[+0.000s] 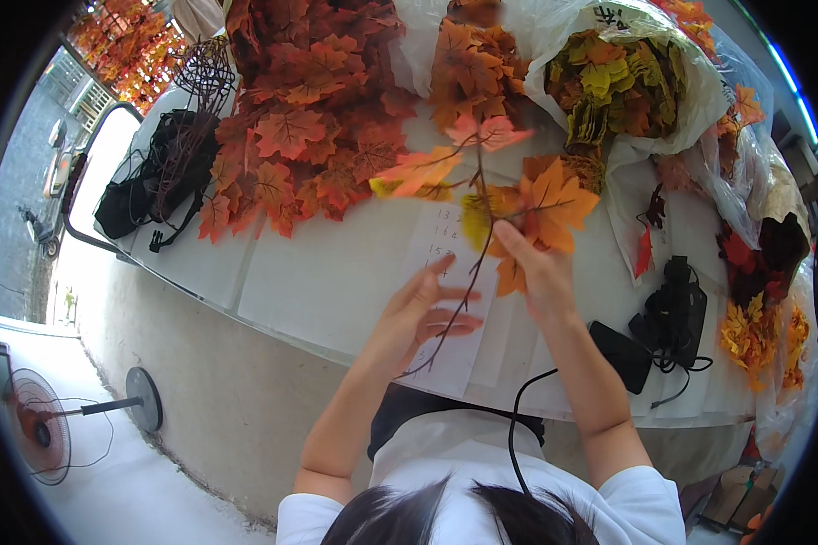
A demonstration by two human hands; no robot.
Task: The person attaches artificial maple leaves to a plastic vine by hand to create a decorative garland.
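one artificial maple branch, dark stem, orange, yellow and coral leaves [484, 195]: held over the white table [318, 291], above a handwritten paper sheet [468, 363].
one right hand [538, 268]: thumb and fingers pinching the stem beside the orange leaves.
one left hand [424, 313]: fingers loosely spread by the lower stem; contact cannot be told.
beyond: one heap of red-orange leaves [300, 127], one orange leaf bundle [477, 73], one clear plastic bag [700, 100] around yellow-green leaves [623, 82].
right side: one flat black box [620, 356].
left side: one black fabric item [150, 182].
floor, left: one fan [41, 431].
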